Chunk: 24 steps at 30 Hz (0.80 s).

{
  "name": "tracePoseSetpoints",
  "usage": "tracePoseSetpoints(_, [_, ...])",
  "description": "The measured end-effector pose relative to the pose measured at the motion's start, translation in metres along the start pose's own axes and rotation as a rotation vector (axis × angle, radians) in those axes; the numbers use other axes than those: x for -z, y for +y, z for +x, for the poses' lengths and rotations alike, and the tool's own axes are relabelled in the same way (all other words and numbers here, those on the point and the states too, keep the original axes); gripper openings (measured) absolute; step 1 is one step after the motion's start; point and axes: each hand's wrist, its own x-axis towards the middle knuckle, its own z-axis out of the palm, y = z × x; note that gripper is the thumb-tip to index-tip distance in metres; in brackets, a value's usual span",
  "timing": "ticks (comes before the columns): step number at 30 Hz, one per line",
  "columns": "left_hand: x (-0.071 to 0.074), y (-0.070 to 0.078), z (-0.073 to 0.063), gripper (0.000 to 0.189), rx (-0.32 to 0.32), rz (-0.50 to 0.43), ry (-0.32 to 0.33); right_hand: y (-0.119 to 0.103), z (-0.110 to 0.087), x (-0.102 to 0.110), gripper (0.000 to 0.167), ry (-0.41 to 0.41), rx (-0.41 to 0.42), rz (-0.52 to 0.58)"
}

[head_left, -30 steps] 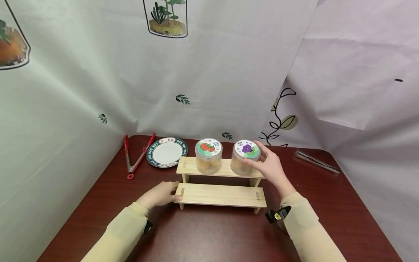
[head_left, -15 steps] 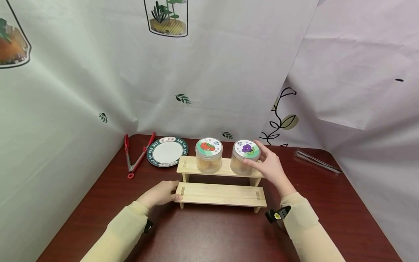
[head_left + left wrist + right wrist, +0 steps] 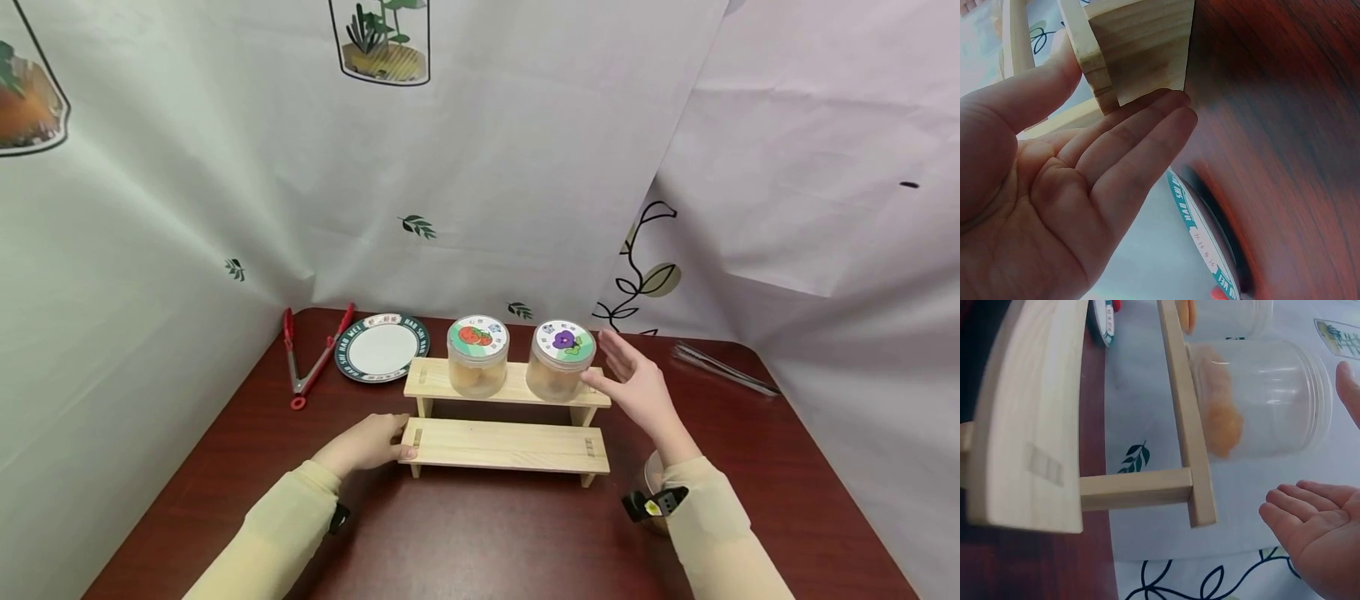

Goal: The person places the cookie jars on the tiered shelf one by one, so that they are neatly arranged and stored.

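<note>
A two-tier wooden stand (image 3: 510, 447) sits mid-table in the head view. My left hand (image 3: 369, 443) touches the lower tier's left end, thumb over the board's corner. In the left wrist view its straight fingers (image 3: 1141, 153) lie against the wooden end piece. On the upper tier are two clear lidded jars with pale orange contents: the left jar (image 3: 478, 358) has a red fruit picture on its lid, the right jar (image 3: 561, 362) a purple flower. My right hand (image 3: 637, 385) is spread to the right of the flower jar, with a gap between its fingertips and the jar (image 3: 1260, 397) in the right wrist view.
Red-handled tongs (image 3: 315, 367) and a green-rimmed plate (image 3: 382, 348) lie at the back left. Metal tongs (image 3: 723, 369) lie at the back right. Another clear container (image 3: 654, 473) is partly hidden behind my right wrist. Patterned cloth hangs behind the dark red table (image 3: 480, 542).
My right hand has let go of the flower jar and moved off to the right. That jar stays on the upper tier. My left hand keeps its place at the stand.
</note>
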Motion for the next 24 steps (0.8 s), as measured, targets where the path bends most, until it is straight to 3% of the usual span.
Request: tracePoseSetpoints(24, [0.000, 0.000, -0.002, 0.059, 0.001, -0.005, -0.004, 0.021, -0.057, 0.036, 0.081, 0.029, -0.039, -0.146])
